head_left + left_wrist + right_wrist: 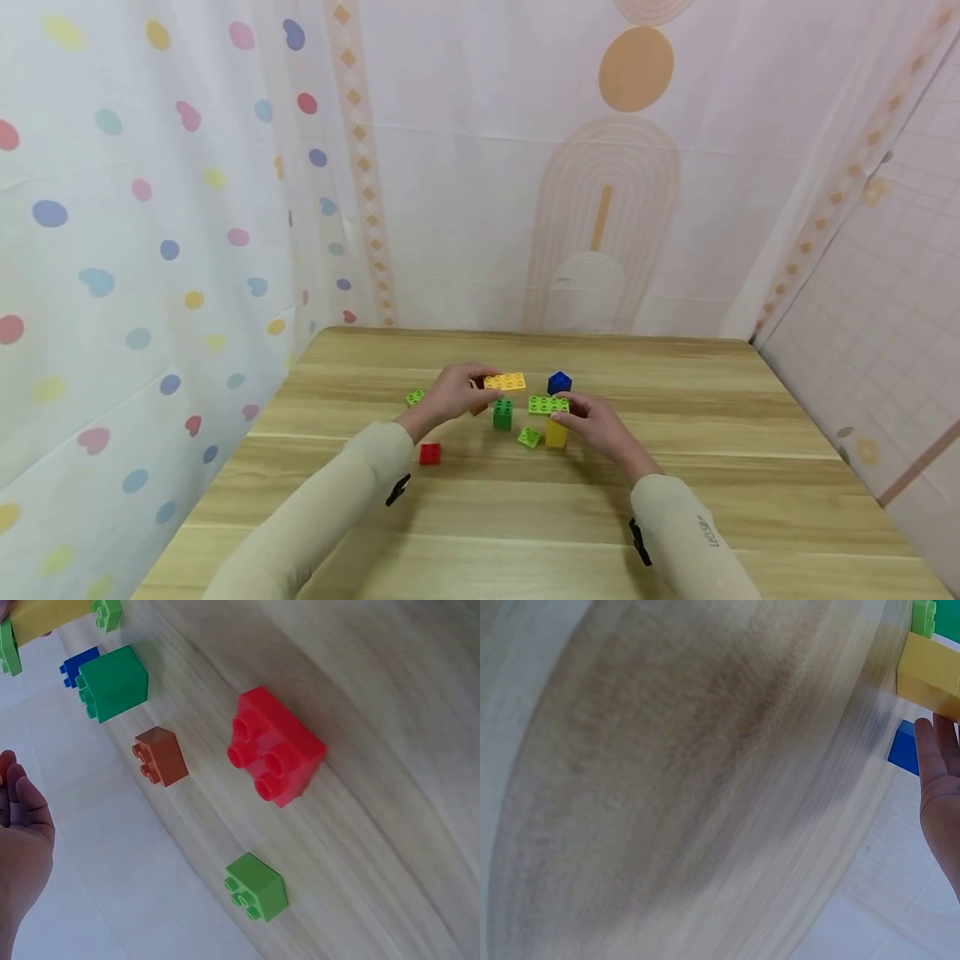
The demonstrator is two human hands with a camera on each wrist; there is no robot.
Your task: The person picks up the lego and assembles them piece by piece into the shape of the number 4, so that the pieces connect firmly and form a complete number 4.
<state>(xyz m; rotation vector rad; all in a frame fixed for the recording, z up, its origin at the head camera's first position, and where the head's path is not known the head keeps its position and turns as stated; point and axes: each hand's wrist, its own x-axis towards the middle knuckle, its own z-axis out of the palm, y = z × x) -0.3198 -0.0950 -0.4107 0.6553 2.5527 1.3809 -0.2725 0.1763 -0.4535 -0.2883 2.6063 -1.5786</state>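
Observation:
In the head view my left hand (453,392) pinches the end of a long yellow-orange toy brick (506,382), raised above the table near a dark green brick (502,417). My right hand (596,425) grips the right end of a long lime green brick (546,405), which sits over an upright yellow brick (556,433). Whether those two are pressed fully together, I cannot tell. Just left of the yellow brick lies a small lime brick (528,437). The right wrist view shows the right hand's fingers (931,754) by the yellow brick (930,671).
Behind the right hand stands a blue brick (558,383). A brown brick (161,757), partly hidden by the left hand in the head view, a red brick (430,454) and another lime brick (415,398) lie on the left. Curtains surround the wooden table (525,542).

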